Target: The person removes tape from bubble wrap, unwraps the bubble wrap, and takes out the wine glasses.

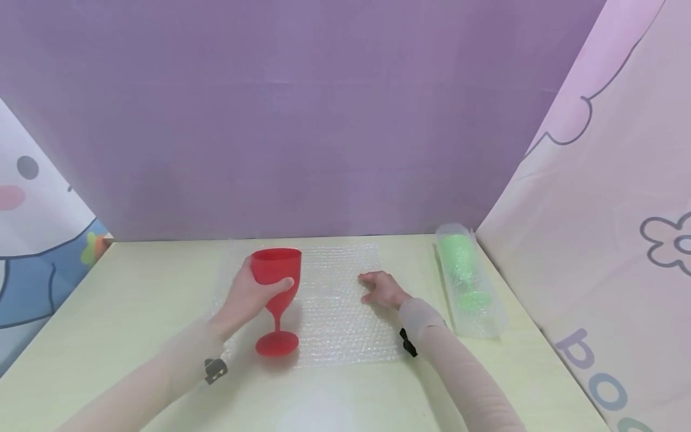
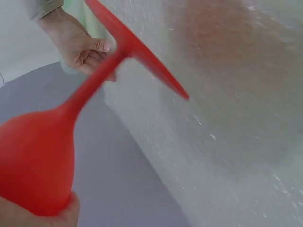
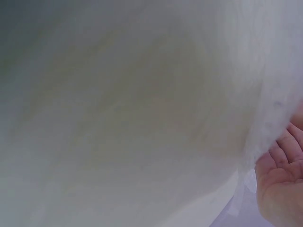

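Observation:
In the head view my left hand grips the bowl of a red plastic goblet, thumb across the front. Upright, the goblet is held over the left part of a flat sheet of bubble wrap; the left wrist view shows its stem and round foot apart from the sheet. My right hand is at the sheet's right edge, fingers loosely bent and holding nothing that I can make out. Whether it touches the wrap is unclear. Palm and fingers of that hand show at the right wrist view's edge.
At the right of the pale table lies a bubble-wrapped bundle with a green, goblet-like thing inside. A purple panel rises along the back edge, and printed cloths hang at the left and right sides.

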`<state>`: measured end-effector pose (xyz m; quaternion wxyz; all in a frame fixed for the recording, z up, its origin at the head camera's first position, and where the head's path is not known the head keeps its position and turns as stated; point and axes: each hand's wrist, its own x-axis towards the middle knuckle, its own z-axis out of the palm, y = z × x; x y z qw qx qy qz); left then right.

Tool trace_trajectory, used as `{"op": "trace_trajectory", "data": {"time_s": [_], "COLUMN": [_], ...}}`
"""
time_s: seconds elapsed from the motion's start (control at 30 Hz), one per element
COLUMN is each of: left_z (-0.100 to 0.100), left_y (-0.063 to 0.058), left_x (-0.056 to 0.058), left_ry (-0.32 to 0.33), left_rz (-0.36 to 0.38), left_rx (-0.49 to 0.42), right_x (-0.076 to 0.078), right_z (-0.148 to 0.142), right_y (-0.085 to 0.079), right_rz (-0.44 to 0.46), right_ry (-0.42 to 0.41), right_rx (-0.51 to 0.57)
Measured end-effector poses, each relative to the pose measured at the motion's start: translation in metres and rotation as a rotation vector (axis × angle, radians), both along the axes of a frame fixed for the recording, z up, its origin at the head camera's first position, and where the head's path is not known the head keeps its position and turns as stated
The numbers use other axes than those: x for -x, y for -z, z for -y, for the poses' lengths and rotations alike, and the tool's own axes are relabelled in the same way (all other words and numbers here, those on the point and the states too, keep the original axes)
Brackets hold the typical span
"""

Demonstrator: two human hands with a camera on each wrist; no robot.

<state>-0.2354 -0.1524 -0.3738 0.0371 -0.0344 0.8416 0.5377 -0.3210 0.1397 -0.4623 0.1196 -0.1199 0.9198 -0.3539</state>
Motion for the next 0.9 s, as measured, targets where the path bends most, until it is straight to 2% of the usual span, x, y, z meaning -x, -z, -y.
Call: {"op": "trace_trajectory", "data": {"time_s": [0.17,0.33,0.63,0.9], "left_z": [0.019,0.037,0.069,0.109], "left_y": [-0.006,-0.014,-0.029,-0.036], "left_x": [-0.011,-0.014,-0.01,0.003], "left_ry": [-0.028,-0.07,-0.152,-0.278], "left_rz": [-0.064,-0.136,-0.25,-0.277], "left_rx": [0.009,0.026,0.073,0.142], "right_x": [0.0,0.0,0.0,-0.002], "right_z": [-0.001,-0.002,-0.002,0.0], "right_y": [0.0,0.001,0.001,-0.001], "right_rz": [-0.003,0.007,0.014,0.027], "right_ry": [-0.002,0.0,0.006,0.008], "right_rx": [0.002,0.02,0.039,0.05]}}
